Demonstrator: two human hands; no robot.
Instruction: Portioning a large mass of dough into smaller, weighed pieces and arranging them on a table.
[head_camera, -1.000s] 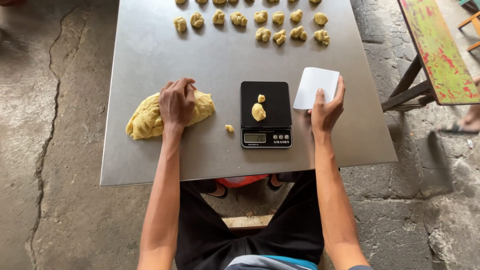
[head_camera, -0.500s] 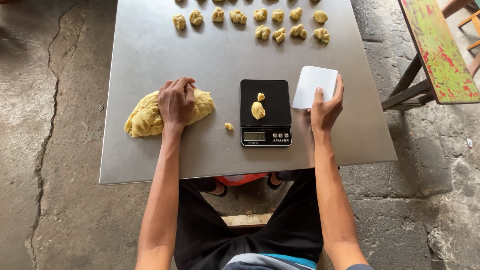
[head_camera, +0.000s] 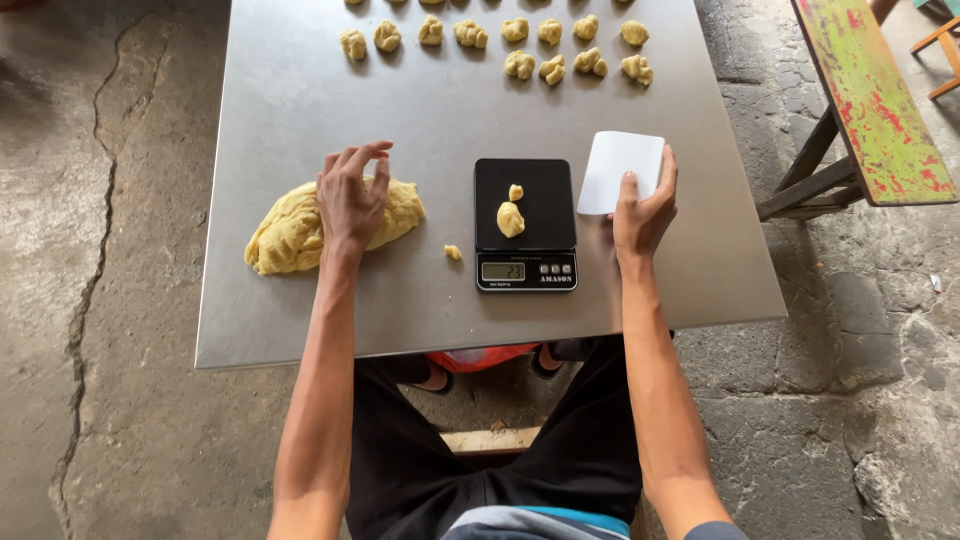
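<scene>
Fingers (head_camera: 372, 160) of the left hand (head_camera: 350, 200) spread and slightly curled, lifted above the far edge of the big yellow dough mass (head_camera: 300, 225); heel of the hand over the dough, contact unclear. Nothing gripped. Right-hand fingers (head_camera: 668, 172) clamped on the near edge of a white flat scraper (head_camera: 618, 168), thumb on top, right hand (head_camera: 640, 215) resting on the steel worktop (head_camera: 300, 100).

Dough mass lies at the near left of the worktop. Black digital scale (head_camera: 526, 225) sits between the two hands, just left of the scraper. Two dough pieces on its platform: a larger lump (head_camera: 510, 219) and a small bit (head_camera: 516, 192) beyond it. One stray crumb of dough (head_camera: 453, 252) on the worktop, between mass and scale.

Rows of small dough portions (head_camera: 520, 45) along the far edge. Painted bench (head_camera: 870, 90) at far right, on concrete floor (head_camera: 90, 300).
</scene>
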